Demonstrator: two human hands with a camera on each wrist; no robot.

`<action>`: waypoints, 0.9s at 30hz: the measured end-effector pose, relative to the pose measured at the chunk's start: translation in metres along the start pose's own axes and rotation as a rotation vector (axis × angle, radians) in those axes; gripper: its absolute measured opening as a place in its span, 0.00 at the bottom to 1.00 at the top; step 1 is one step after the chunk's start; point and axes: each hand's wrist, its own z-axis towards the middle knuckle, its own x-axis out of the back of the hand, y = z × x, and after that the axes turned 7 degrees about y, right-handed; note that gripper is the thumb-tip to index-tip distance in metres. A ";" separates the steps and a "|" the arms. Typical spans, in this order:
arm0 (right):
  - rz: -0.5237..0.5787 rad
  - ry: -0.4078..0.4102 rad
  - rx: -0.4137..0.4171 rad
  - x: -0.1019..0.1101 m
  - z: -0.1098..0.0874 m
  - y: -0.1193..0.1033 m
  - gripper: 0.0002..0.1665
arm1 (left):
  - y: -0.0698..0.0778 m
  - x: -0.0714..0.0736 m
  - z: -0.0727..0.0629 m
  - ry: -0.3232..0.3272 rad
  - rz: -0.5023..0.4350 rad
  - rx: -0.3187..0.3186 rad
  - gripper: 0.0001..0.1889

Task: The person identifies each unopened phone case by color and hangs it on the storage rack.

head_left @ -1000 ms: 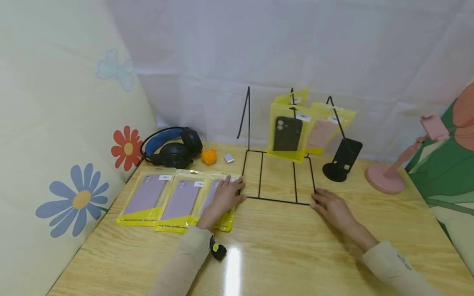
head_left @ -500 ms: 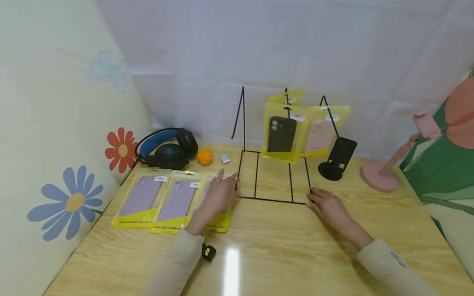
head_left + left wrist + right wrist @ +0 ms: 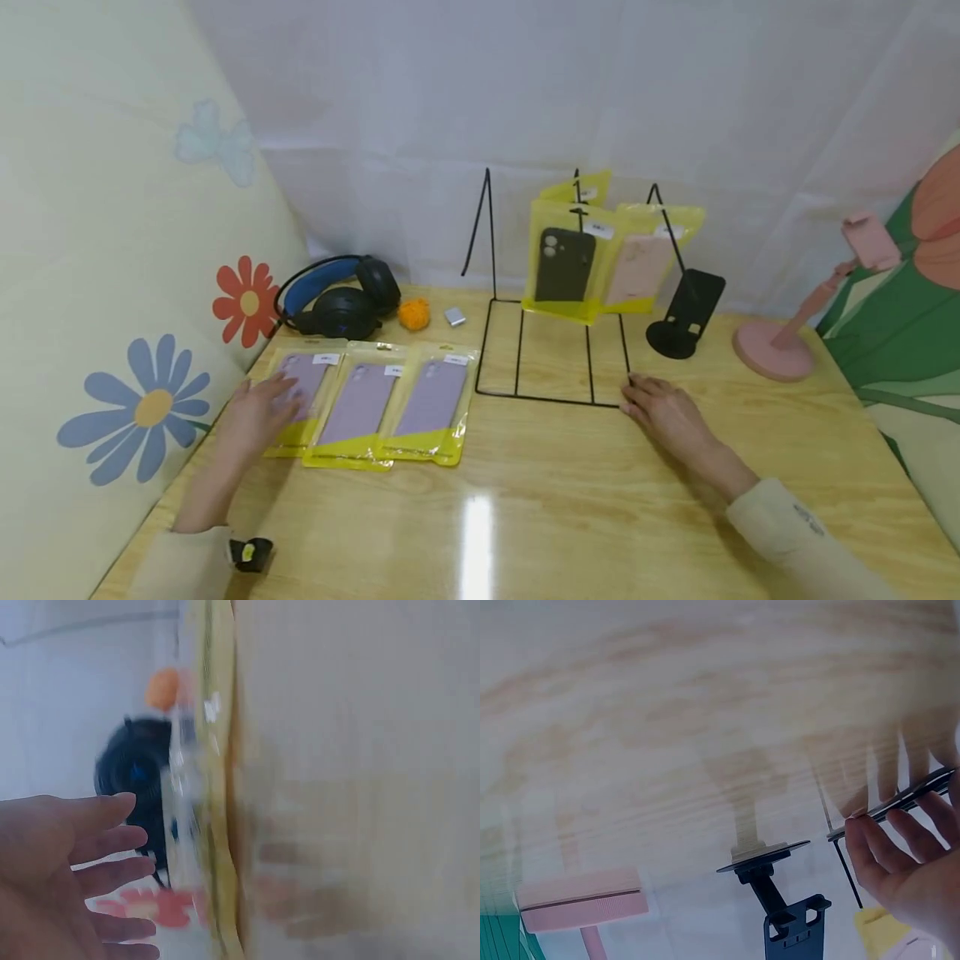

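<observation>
Left hand (image 3: 251,421) spread, right hand (image 3: 667,418) gripping black rack (image 3: 592,403) | glossy wooden table (image 3: 555,500) | white cloth (image 3: 420,100) behind | flowered panel (image 3: 105,258) at left

No print is legible on packet labels (image 3: 393,371) or the right sleeve (image 3: 797,535).

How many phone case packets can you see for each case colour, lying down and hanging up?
Purple-case packets: 3
Black-case packet: 1
Pink-case packet: 1
Packet behind, case colour hidden: 1
Total in sight: 6
</observation>
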 end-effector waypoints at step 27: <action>0.007 -0.033 -0.008 0.000 0.001 0.001 0.21 | -0.023 -0.001 -0.004 -0.259 0.066 0.292 0.54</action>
